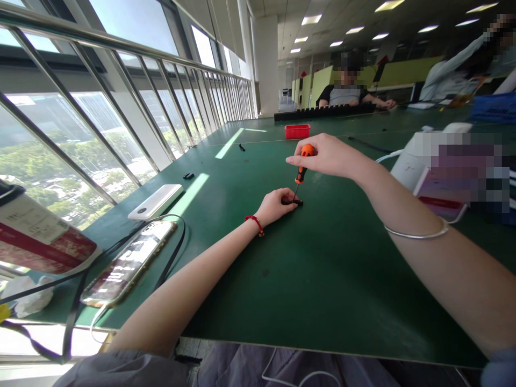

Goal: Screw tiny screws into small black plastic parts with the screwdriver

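R fingers point(298, 160) grip tilted orange/blk screwdriver point(301, 173) while L fingers point(285, 192) pinch small, slim blk part point(299, 203).

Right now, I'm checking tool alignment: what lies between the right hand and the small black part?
The head view shows a screwdriver slanting down from the right hand toward the small black part.

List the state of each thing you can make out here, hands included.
Left hand, pinching the black part
Right hand, gripping the screwdriver
Screwdriver, slanted, tip down at the black part
Phone, lying flat, white cable plugged in
Power bank, lying flat
Red box, upright
Cup, standing
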Demonstrator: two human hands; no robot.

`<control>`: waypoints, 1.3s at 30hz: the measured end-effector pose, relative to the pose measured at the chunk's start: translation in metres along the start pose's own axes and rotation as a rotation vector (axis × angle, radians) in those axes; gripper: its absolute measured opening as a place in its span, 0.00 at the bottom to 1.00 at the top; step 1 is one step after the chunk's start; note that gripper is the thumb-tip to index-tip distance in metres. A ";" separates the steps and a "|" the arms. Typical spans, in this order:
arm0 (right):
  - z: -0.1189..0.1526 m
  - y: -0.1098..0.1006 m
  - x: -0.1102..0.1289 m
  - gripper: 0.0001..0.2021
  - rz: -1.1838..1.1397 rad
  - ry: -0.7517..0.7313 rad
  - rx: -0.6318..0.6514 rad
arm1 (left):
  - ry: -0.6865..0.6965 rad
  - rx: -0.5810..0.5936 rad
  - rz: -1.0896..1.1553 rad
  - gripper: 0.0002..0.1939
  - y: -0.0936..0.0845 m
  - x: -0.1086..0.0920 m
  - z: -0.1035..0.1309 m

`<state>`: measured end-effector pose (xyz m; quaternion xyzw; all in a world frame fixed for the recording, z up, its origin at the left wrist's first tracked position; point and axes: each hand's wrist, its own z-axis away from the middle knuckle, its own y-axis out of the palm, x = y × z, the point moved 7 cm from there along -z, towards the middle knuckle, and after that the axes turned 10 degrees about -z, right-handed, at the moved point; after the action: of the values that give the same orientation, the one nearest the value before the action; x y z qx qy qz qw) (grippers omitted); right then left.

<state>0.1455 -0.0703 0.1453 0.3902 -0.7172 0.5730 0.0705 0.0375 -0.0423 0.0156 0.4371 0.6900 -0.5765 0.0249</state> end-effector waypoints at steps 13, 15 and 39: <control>0.021 0.007 -0.040 0.10 -0.302 0.034 0.091 | -0.021 0.006 0.019 0.06 0.000 0.002 0.000; 0.024 0.023 -0.058 0.09 -0.282 0.029 0.079 | -0.024 0.003 0.022 0.05 0.000 0.002 0.000; 0.043 0.080 -0.081 0.13 0.220 -0.030 0.025 | -0.024 -0.072 0.041 0.05 -0.008 -0.002 0.001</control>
<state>0.1651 -0.0663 0.0246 0.3187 -0.7495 0.5802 -0.0085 0.0325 -0.0439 0.0225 0.4432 0.7008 -0.5557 0.0608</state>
